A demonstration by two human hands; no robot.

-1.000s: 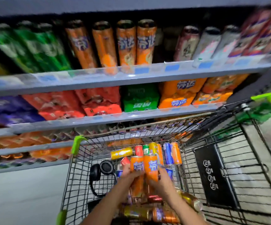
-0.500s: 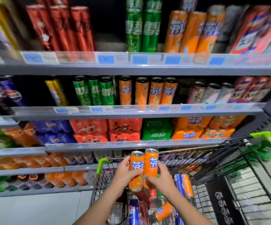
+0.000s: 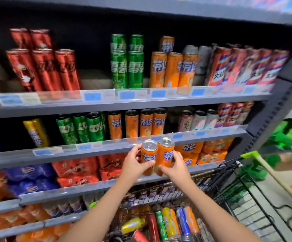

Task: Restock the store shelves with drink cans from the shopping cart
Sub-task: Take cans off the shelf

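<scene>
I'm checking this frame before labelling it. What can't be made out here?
- Head view: the lower part of the two orange cans is covered by the left hand and right hand.
- Price tags on the shelf edge: blurred, text unreadable.
- Shopping cart: cut off by the bottom edge; the arms hide some of its cans.

Head view, indoor store light, moderately bright and even. Back of the top shelf falls into deep shadow; can fronts are lit from the aisle side. Motion blur is strong at left and right edges: red cans and the far-right cans are smeared, labels unreadable. Centre is sharper; the orange cans in hand read fairly crisp. Wide-angle bowing tilts the shelf upright. Price strips show faint glare.
</scene>
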